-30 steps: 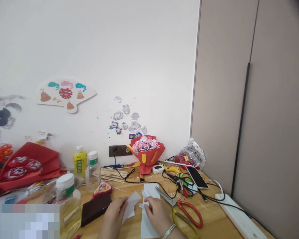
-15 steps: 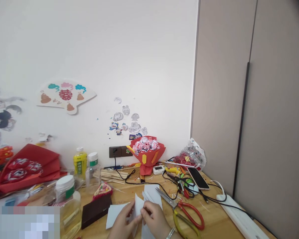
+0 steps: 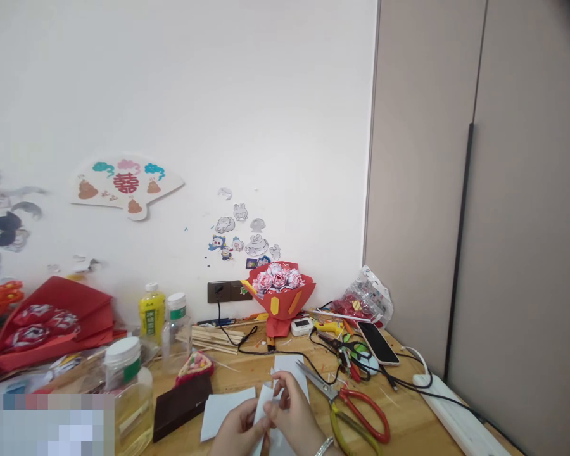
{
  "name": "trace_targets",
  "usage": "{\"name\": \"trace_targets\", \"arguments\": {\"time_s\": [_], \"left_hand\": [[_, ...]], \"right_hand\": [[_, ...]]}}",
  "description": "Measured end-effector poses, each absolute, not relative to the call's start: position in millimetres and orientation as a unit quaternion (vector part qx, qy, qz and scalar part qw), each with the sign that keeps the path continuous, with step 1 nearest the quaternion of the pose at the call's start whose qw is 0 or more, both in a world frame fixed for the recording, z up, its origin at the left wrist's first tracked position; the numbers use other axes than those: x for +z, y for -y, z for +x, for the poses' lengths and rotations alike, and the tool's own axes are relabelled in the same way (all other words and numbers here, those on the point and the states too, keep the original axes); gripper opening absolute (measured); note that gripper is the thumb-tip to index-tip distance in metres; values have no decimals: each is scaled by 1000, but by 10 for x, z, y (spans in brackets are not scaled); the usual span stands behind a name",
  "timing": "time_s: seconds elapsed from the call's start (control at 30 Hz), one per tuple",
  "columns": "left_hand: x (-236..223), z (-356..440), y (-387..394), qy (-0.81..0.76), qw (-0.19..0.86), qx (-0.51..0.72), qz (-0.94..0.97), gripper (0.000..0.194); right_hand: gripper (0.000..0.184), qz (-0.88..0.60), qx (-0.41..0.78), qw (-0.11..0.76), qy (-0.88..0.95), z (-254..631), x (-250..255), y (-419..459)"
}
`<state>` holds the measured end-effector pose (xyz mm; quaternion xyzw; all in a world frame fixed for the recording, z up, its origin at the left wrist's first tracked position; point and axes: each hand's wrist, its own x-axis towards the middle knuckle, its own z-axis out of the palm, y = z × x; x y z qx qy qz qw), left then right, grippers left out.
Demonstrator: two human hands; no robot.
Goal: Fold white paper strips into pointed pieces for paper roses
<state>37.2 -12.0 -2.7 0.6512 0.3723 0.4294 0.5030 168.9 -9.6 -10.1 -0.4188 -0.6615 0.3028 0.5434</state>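
Note:
Between my two hands is a folded piece of white paper (image 3: pixel 262 405), held upright above the table. My left hand (image 3: pixel 240 427) pinches it from the left, its fingers closed. Thumb and fingers of my right hand (image 3: pixel 292 408) grip the paper's right edge and top. Under and behind my hands lies a white paper strip (image 3: pixel 289 367). Left of my left hand rests a stack of white paper (image 3: pixel 225 408). Scissors (image 3: pixel 335 396) with one red and one yellow handle lie partly open beside my right hand.
A dark brown box (image 3: pixel 183 405) and a clear jar (image 3: pixel 135 411) stand left. Behind are wooden sticks (image 3: pixel 213 337), a red-wrapped flower bouquet (image 3: pixel 280 288) and a black cable (image 3: pixel 285 350). A phone (image 3: pixel 379 342) and white power strip (image 3: pixel 460 418) lie right.
The paper's raised flap has turned and looks narrower now. My right hand's fingers have moved up to the paper's top; my left hand has stayed nearly in place.

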Motion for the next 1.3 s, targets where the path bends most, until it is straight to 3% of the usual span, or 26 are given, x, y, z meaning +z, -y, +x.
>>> {"name": "trace_targets", "arguments": {"time_s": [0.17,0.4,1.3], "left_hand": [[-79,433,158,-343,573,422,613,37],[-131,456,168,-355,607,408,583,36],[-141,432,176,-379,608,376,588,38]], "right_hand": [[4,-414,274,547,674,1660,-71,85],[16,-408,326,553,648,1637,-66,58],[25,-369,424,550,618,1675,-82,47]]}}
